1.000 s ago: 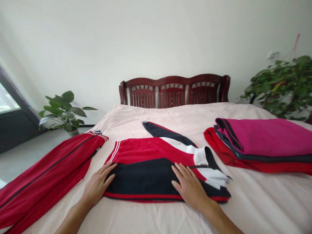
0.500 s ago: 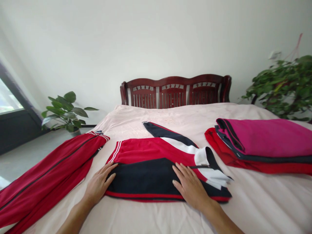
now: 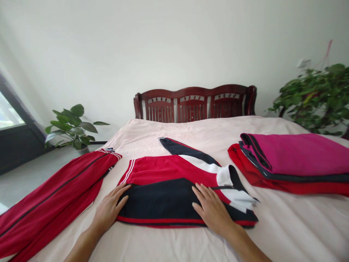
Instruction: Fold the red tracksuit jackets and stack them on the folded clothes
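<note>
A red, white and navy track jacket [image 3: 163, 168] lies across the bed in front of me, its white collar pointing right. The near navy sleeve is folded over the body, a red stripe along its lower edge. The far sleeve stretches out flat toward the headboard. My left hand [image 3: 111, 204] rests at the jacket's left end, fingers extended on the folded sleeve. My right hand [image 3: 212, 208] lies flat on the shoulder part of that sleeve, fingers spread, near the collar. Neither hand grasps the cloth.
Another red garment with white stripes [image 3: 62, 196] lies at the left on the pale bedsheet [image 3: 289, 222]. At the right is a stack of folded clothes [image 3: 302, 153], magenta on top. Behind are a wooden headboard [image 3: 192, 105] and potted plants [image 3: 72, 125] on both sides.
Both hands stay in place on the folded sleeve and the jacket looks the same. Only the camera view has shifted very slightly.
</note>
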The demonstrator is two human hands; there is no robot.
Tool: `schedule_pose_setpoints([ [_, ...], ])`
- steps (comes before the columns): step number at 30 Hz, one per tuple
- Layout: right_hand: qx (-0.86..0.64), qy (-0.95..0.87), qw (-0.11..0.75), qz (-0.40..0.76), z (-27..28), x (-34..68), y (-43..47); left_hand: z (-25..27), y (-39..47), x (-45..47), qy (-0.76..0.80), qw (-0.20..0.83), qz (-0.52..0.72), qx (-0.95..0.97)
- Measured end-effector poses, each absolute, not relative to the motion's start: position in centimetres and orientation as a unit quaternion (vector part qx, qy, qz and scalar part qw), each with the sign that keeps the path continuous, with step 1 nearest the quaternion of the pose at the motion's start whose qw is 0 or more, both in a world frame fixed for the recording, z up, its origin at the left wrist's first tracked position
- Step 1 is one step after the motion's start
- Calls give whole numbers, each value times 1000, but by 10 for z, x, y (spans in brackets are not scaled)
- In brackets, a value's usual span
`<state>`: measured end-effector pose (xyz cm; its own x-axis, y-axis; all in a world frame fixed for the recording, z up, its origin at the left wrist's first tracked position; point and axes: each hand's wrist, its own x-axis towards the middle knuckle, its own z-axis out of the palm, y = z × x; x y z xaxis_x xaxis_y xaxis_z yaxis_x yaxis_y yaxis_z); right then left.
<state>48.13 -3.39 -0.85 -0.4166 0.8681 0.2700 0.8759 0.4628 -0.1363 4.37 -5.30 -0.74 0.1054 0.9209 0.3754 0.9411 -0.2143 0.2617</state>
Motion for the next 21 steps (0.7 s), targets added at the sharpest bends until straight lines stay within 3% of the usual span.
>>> schedule_pose_setpoints([
  [21,-514,-843,156,-21,-9,481,-33,-5,-53,44,-627,11,-234,-743],
])
